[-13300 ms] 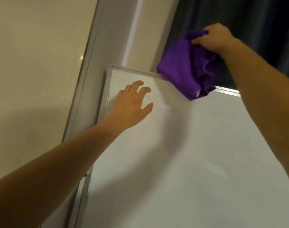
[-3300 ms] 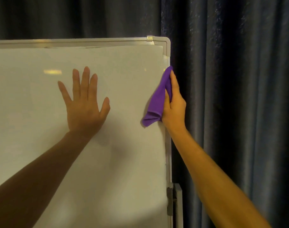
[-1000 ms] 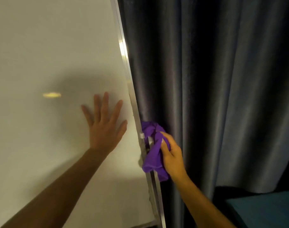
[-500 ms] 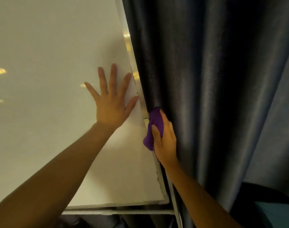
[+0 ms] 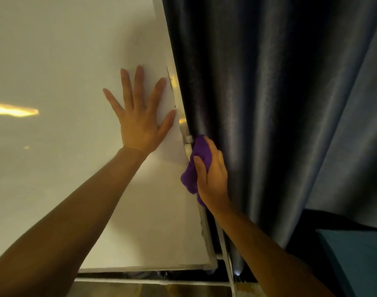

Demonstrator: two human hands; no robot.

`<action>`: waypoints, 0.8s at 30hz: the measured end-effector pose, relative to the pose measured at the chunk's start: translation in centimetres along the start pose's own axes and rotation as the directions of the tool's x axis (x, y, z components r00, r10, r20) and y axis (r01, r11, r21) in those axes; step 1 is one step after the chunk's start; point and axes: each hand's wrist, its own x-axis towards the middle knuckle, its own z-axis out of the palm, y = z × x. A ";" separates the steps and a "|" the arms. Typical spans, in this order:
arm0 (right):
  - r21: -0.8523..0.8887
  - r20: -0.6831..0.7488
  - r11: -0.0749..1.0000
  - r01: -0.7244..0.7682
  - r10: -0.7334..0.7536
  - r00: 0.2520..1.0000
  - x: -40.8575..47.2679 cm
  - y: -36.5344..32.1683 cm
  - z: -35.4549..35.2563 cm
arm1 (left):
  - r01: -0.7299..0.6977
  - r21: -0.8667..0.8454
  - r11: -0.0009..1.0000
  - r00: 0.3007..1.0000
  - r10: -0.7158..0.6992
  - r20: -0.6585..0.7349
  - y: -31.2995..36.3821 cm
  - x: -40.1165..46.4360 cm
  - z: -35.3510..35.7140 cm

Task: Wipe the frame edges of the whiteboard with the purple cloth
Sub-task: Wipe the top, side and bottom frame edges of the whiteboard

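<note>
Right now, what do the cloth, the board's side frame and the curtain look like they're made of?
Bunched purple cloth: soft, matte, probably microfibre, fuzzy folds. Silver whiteboard side frame: likely brushed aluminium, glinting highlights. Dark blue-grey pleated curtain: woven fabric with a slight sheen along folds.

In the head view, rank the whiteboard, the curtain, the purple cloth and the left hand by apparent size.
1. whiteboard and curtain: alike, both cropped, so unranked.
2. left hand.
3. purple cloth, partly hidden under the right hand.

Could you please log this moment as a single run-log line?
step: wiping right frame edge | right hand: grips purple cloth on edge | left hand: flat on whiteboard | curtain behind
</note>
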 end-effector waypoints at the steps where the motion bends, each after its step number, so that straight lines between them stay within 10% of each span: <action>1: -0.001 -0.001 1.000 -0.014 0.014 1.000 -0.5 0.0 -0.1 | -0.006 -0.002 1.000 1.000 0.006 -0.011 0.0 -0.3 -0.1; 24: 0.000 0.089 0.986 -0.165 0.164 0.982 -8.2 8.3 -1.2 | 0.071 -0.051 0.996 0.989 -0.064 0.136 3.7 -4.1 -2.2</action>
